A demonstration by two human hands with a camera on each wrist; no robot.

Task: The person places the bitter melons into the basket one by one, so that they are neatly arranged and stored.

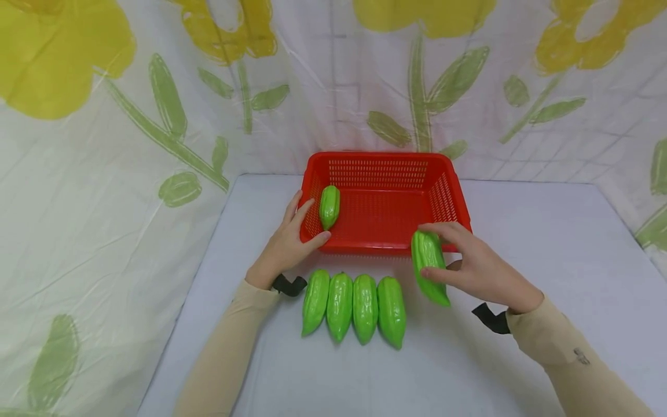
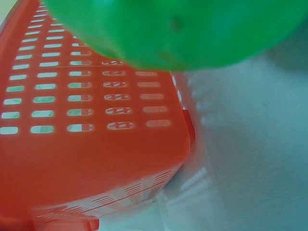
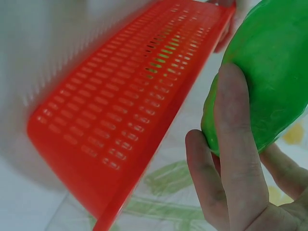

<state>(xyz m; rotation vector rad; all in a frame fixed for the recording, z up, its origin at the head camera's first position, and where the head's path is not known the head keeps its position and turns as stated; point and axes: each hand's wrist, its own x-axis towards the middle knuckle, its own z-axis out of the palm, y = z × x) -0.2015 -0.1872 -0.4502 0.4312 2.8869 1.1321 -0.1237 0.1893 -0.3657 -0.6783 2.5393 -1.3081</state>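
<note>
My right hand (image 1: 471, 260) pinches a ridged green bitter melon (image 1: 428, 260) between thumb and fingers, at the front right corner of a red plastic basket (image 1: 385, 251). In the right wrist view the held bitter melon (image 3: 276, 72) is close up, beside the basket wall (image 3: 110, 110). My left hand (image 1: 286, 246) holds the basket's front left corner, its thumb over the front rim and its fingers along the left side. Inside, against the left wall, stands one bitter melon (image 1: 329, 207). Several more lie side by side in front of the basket, the rightmost bitter melon (image 1: 392, 311) slightly tilted.
A white-covered table (image 1: 333, 382) carries everything. Behind and to the left hangs a white cloth (image 1: 323, 98) printed with yellow flowers. In the left wrist view a green bitter melon (image 2: 178, 33) fills the top, before the slotted basket wall (image 2: 96, 159).
</note>
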